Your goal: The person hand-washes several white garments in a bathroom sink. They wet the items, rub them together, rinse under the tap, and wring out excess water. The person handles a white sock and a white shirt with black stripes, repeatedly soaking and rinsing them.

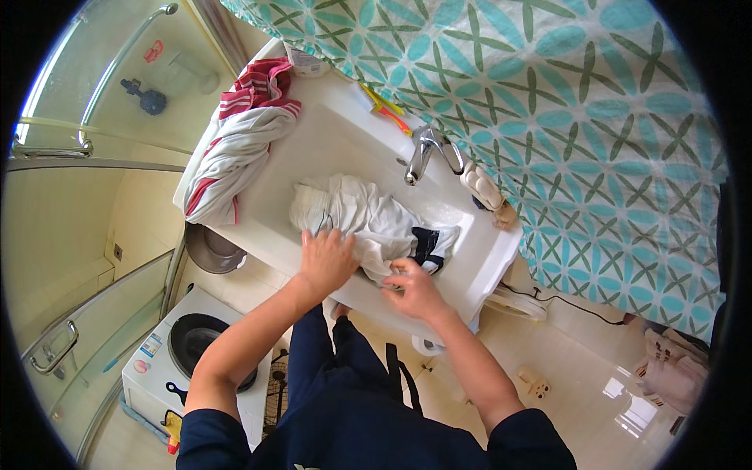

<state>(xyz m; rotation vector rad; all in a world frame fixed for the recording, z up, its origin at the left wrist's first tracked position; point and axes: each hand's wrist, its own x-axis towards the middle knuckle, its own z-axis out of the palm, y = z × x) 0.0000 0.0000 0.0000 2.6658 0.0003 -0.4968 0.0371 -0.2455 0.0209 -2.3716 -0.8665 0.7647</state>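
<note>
A bunched white garment (356,210) lies in the white basin (313,149), its gathered band and thin dark cords toward the left and a black patch toward the right. My left hand (327,260) is closed on the near edge of the cloth by that band, fingers curled over it. Further right, my right hand (415,291) pinches a fold of the same garment, close to the basin's front rim. Both forearms reach in from below. A chrome faucet (421,157) stands on the far rim, above the garment's right half.
A twisted white and red cloth (247,149) drapes over the left rim. Brushes (385,110) and a soap holder (482,186) sit along the back. A patterned curtain (564,117) hangs behind. A white washing machine (204,301) stands at lower left, below a grey bowl (211,249).
</note>
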